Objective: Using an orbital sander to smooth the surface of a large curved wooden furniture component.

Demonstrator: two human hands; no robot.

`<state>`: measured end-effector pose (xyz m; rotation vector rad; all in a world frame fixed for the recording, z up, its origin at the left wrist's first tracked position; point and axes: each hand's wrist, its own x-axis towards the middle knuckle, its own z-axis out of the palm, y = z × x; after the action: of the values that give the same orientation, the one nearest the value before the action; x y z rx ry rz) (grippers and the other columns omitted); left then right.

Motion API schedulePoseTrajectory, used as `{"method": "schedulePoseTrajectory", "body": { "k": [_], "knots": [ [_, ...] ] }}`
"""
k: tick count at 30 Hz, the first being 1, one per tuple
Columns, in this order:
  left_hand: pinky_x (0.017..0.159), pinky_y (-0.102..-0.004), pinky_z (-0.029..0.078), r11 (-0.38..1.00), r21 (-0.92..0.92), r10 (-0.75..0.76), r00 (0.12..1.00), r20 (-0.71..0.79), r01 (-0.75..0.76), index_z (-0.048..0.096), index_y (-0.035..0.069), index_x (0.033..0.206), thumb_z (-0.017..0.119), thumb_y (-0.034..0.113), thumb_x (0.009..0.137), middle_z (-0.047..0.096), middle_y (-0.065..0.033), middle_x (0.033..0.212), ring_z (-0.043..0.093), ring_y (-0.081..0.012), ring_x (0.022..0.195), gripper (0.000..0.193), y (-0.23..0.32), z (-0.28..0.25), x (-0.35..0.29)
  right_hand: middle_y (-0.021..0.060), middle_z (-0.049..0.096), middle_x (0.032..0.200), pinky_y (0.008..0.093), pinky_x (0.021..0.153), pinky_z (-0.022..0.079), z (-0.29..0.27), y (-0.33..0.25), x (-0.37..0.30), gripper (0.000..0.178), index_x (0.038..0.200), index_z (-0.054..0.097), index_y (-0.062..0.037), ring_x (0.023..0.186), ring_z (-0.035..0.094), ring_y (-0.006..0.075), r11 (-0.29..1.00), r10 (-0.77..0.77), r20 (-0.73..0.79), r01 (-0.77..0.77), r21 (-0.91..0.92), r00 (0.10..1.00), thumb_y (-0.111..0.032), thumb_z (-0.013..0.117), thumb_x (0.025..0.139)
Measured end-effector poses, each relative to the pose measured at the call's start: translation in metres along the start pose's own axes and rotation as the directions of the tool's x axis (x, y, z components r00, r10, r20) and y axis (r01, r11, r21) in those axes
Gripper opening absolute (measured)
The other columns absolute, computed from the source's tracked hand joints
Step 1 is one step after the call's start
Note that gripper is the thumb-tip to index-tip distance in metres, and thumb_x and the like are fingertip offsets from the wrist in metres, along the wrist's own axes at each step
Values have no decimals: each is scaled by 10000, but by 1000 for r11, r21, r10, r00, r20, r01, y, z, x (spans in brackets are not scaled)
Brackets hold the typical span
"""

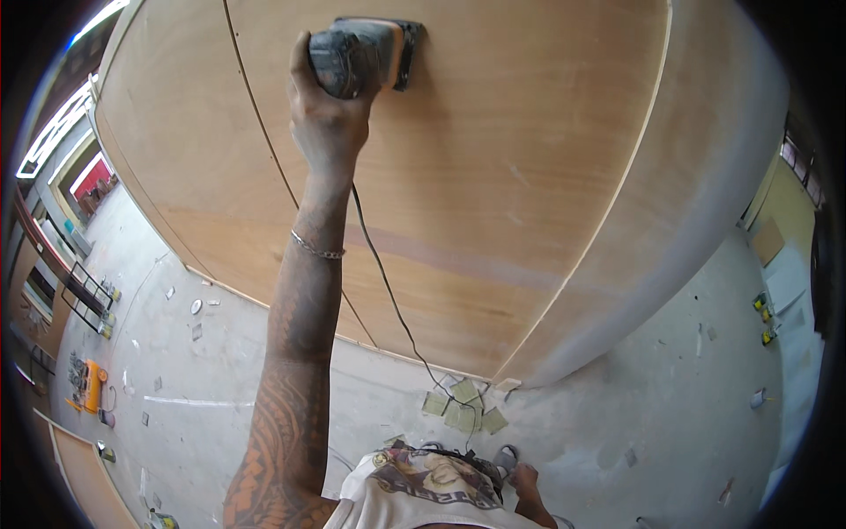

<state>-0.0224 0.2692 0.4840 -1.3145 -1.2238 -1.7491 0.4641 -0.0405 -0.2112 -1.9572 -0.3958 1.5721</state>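
Note:
My left arm reaches up to a large curved plywood panel [493, 167]. At its end my left hand [328, 115] is wrapped round the dark body of a power sander [361, 55]. The sander's flat pad lies against the wood near the upper edge of the view. A thin dark cord [388, 282] runs from it down the panel to the floor by my feet. My right hand [523, 479] hangs low beside my body, its fingers curled in; it looks closed, with nothing visible in it.
Several greenish square sheets [463, 410] lie on the floor at the panel's foot, with the cord across them. An orange machine [92, 386] stands far left, near a black metal frame [86, 295]. Cans [763, 307] stand at the right. Scraps are scattered over the grey floor [652, 414].

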Motion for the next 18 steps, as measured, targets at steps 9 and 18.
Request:
{"method": "schedulePoseTrajectory", "body": {
  "k": [9,18],
  "knots": [
    [806,-457,543,999,15,-34,998,-48,35,376,127,1451,874,247,681,584,-201,1202,617,-393,1046,925,9,7,-62,57,620,792,339,541,519,10,-32,-18,197,1072,614,-96,592,563,156,998,19,0,-19,-66,1000,-208,518,943],
    [695,-421,570,995,-95,21,992,121,-10,543,222,1341,798,115,701,578,-141,1218,655,-361,958,698,81,34,-187,73,644,875,358,604,551,8,-50,-33,286,1198,599,-108,669,602,179,999,-21,-26,20,-32,999,-241,543,951]
  ]
}}
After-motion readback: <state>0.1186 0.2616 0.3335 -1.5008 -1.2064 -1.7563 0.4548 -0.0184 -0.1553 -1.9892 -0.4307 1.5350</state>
